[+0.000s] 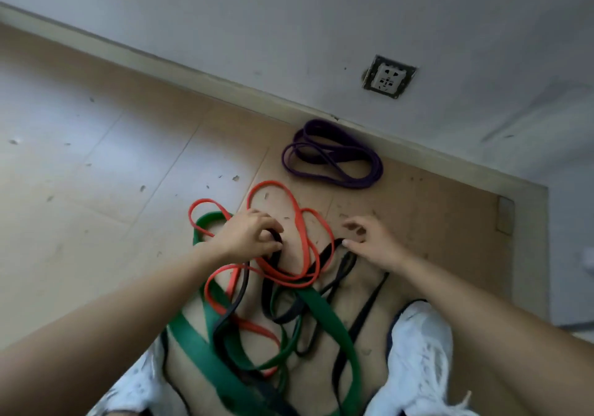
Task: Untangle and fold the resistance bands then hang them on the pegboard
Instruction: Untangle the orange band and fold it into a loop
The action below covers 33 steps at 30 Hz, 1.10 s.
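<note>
One purple band (332, 155) lay folded by the wall (289, 30), unhung; red band (270, 184), green band (321, 303) and black band (276, 258) lay tangled on the floor (128, 158), your left hand (247, 234) gripping the black band, your right hand (373, 240) half-open, thumb touching it.

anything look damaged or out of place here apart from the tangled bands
The wall socket sits in a rough, chipped cut-out with dark gaps round its plate. Small dark chips litter the floor. The purple band lies coiled apart by the skirting board, seemingly on purpose.
</note>
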Each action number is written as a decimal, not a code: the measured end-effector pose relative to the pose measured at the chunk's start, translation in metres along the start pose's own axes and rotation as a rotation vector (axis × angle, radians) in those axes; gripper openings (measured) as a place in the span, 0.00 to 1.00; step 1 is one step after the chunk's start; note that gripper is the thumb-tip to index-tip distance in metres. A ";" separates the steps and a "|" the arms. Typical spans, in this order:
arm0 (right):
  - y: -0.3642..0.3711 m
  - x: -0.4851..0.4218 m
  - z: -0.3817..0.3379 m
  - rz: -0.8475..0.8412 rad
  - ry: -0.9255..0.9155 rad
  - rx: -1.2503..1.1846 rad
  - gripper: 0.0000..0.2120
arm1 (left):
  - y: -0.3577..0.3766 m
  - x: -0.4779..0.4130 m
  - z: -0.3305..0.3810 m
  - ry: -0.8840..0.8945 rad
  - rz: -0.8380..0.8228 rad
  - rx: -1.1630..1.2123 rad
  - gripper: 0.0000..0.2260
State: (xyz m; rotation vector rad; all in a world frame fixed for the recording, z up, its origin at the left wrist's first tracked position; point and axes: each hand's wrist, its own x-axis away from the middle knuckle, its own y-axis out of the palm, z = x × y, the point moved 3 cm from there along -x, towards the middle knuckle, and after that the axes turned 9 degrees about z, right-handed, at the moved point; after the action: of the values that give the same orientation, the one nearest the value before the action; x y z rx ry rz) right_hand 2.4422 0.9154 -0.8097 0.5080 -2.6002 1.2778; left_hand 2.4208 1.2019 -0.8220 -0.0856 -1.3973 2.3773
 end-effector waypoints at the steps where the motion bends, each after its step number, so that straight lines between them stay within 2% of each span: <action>1: 0.013 0.010 -0.002 -0.084 -0.059 0.075 0.25 | 0.008 0.014 -0.002 0.010 -0.064 -0.036 0.19; 3: 0.036 0.028 -0.004 -0.247 -0.116 0.264 0.33 | 0.020 0.039 -0.005 0.002 -0.200 -0.113 0.24; 5: 0.050 0.041 -0.001 -0.343 -0.118 0.435 0.37 | 0.025 0.057 -0.004 0.025 -0.281 -0.227 0.26; 7: 0.056 0.049 0.003 -0.375 -0.127 0.616 0.40 | 0.026 0.068 -0.002 0.055 -0.294 -0.358 0.22; 9: 0.057 0.057 0.004 -0.367 -0.121 0.693 0.40 | 0.020 0.074 0.001 0.034 -0.224 -0.370 0.15; 13: 0.060 0.077 -0.009 -0.418 -0.162 0.579 0.20 | -0.013 0.087 0.014 -0.087 -0.180 -0.114 0.08; 15: 0.057 0.088 -0.020 -0.445 -0.149 0.531 0.15 | -0.037 0.093 0.023 -0.093 -0.147 -0.043 0.07; 18: 0.041 0.099 -0.041 -0.395 -0.116 0.411 0.14 | -0.072 0.104 0.044 -0.084 -0.114 0.021 0.08; 21: 0.019 0.111 -0.071 -0.358 -0.168 0.359 0.14 | -0.105 0.116 0.075 -0.037 -0.091 0.075 0.04; 23: 0.001 0.120 -0.099 -0.292 -0.203 0.244 0.18 | -0.131 0.127 0.097 -0.037 -0.077 0.132 0.04; 25: -0.020 0.132 -0.134 -0.213 -0.270 0.115 0.26 | -0.160 0.138 0.120 -0.048 -0.070 0.238 0.06; 27: -0.039 0.147 -0.174 -0.208 -0.344 0.014 0.30 | -0.189 0.150 0.145 -0.048 -0.052 0.375 0.08; 30: -0.067 0.170 -0.225 -0.270 -0.388 -0.081 0.18 | -0.233 0.167 0.178 -0.042 0.026 0.538 0.09; 32: -0.089 0.182 -0.248 -0.262 -0.394 -0.136 0.08 | -0.262 0.177 0.196 -0.043 0.081 0.593 0.11; 33: -0.101 0.186 -0.255 -0.253 -0.392 -0.167 0.06 | -0.276 0.182 0.203 -0.042 0.113 0.604 0.11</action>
State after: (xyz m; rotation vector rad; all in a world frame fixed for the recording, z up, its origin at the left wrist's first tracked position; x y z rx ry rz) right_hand 2.3171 1.0207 -0.5217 1.1113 -2.7938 0.9479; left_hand 2.2840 1.2173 -0.4600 0.0502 -0.6520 2.7994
